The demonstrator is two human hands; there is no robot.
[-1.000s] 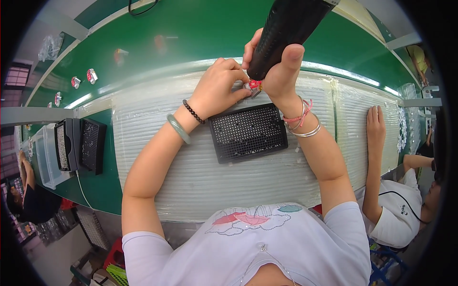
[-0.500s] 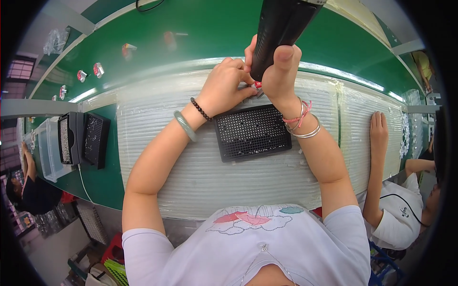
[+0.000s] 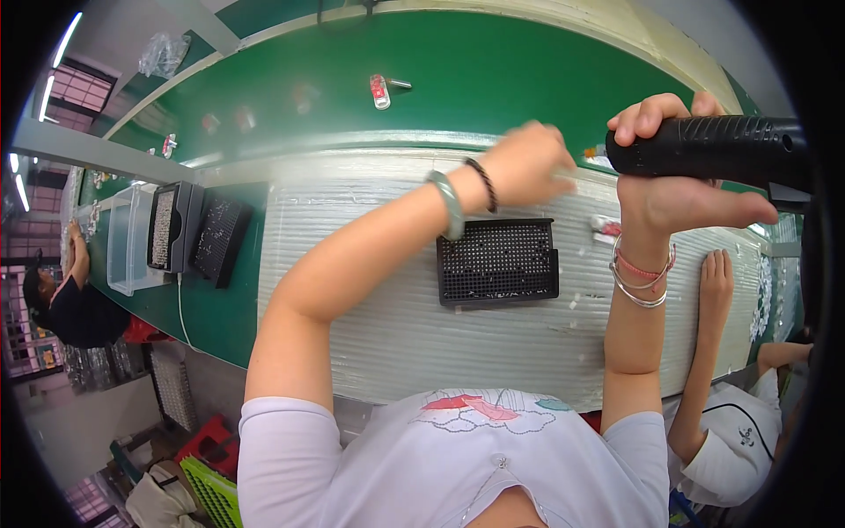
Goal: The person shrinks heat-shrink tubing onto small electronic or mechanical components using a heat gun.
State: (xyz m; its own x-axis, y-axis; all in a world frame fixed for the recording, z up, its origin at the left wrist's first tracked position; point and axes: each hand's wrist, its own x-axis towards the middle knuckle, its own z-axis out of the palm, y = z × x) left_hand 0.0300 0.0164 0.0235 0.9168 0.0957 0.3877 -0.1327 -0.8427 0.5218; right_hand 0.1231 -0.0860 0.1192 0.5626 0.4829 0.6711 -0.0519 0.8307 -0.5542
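our right hand (image 3: pixel 673 204) grips a long black rounded tool (image 3: pixel 704 148). we cannot tell if our blurry left hand (image 3: pixel 528 165) is empty. a black rectangular holey tray (image 3: pixel 499 262) sits near it.

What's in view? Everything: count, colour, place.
Bench: one, green, across the scene
Sheeting: count unclear, whitish, over the near bench
Power tool: one, black, upper right
Holed tray: one, black, on sheeting, centre
Small parts: several, red and white, far bench; one on sheeting
Box: one, black, bench left
Second tray: one, black, beside box
Bin: one, clear, left of box
Bag: one, clear, upper left
Slatted item: one, lime green, lower left
Left co-worker: one, dark top, far left
Right co-worker: one, white top, lower right
Shirt: one, white, bottom centre
Left grip: one, bare, blurred, beyond holed tray
Right grip: one, bare, around power tool
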